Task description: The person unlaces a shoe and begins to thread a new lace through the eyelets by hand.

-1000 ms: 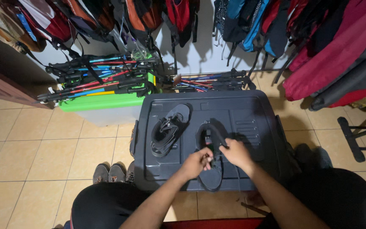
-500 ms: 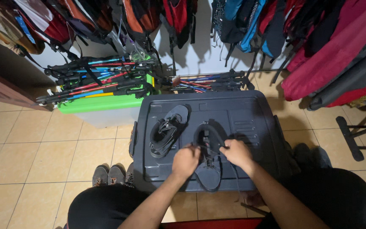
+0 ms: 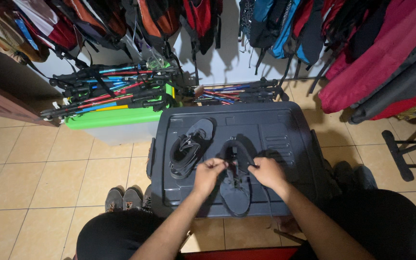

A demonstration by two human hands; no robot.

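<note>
- I had my left hand [image 3: 209,172] pinched on a strap at the left side of the dark sandal [image 3: 235,185].
- I had my right hand [image 3: 267,172] pinched on a strap at the sandal's right side.
- The sandal lay sole down on the dark grey bin lid [image 3: 275,130], near its front edge, between both hands.
- A second sandal [image 3: 188,147] lay tilted on the same lid, just left of the first, touched by neither hand.
- A green-lidded box [image 3: 116,119] carrying trekking poles [image 3: 107,91] stood behind the lid to the left.
- A pair of shoes [image 3: 123,198] sat on the tiled floor [image 3: 34,168] beside the bin.
</note>
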